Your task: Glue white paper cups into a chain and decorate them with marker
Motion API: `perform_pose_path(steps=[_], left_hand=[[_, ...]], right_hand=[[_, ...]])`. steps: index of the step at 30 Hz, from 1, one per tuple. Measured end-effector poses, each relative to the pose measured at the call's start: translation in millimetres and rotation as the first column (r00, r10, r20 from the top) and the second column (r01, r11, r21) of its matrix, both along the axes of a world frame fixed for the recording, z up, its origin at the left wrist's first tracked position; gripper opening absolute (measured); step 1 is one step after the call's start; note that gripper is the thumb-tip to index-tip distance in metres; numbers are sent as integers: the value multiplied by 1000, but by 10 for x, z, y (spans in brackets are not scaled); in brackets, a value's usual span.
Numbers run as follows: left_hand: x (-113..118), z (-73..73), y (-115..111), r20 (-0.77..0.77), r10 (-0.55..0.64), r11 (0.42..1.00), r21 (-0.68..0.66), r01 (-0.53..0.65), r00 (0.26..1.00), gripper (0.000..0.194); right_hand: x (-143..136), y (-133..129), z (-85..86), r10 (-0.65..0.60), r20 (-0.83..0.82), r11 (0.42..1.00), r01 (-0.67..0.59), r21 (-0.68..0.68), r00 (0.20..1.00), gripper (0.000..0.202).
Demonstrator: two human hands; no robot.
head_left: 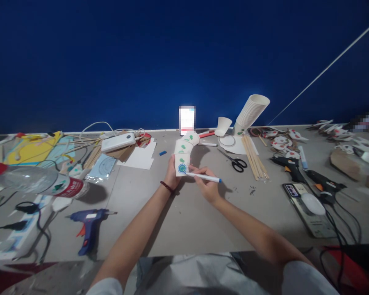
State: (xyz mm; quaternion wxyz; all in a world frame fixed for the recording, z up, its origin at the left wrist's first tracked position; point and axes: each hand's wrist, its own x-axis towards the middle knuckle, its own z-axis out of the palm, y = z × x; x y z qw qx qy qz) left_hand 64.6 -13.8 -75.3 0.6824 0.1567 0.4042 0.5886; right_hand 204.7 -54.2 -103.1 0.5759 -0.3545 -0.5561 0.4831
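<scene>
Several white paper cups with green leaf prints are joined in a bent row, and my left hand [172,174] grips this paper cup piece [182,157] from its left side. A blue ring is drawn around the print on its nearest part. In my right hand [208,185] is a white marker [204,177] with a blue end, held like a pen. Its tip points left and meets or nearly meets the ring; I cannot tell which. A small blue cap [162,153] lies on the table to the left. Behind the piece stands a bright upright screen [187,119], partly blurred.
On the right are a stack of paper cups [251,112], black scissors [235,162], wooden sticks [253,157], black glue guns [287,166] and a phone [310,213]. To the left lie a blue glue gun [90,225], a water bottle [39,180] and a power strip [26,237] with cables.
</scene>
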Motion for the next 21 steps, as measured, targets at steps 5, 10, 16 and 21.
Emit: perform_pose_path(steps=[5,10,16,21], left_hand=[[12,10,0,-4,17,1000,-16,-17,1000,54],[11,12,-5,-3,16,1000,-14,-16,1000,54],[7,14,0,4,5,1000,-29,-4,1000,55],[1,13,1,9,-8,1000,-22,8,1000,55]], right_hand=[[-10,1,11,-8,5,1000,8,-20,1000,22],[-13,3,10,-10,3,1000,10,-11,1000,21],[-11,0,17,-17,8,1000,17,-25,1000,21],[-27,-14,62,-40,-8,998,40,-52,999,22]])
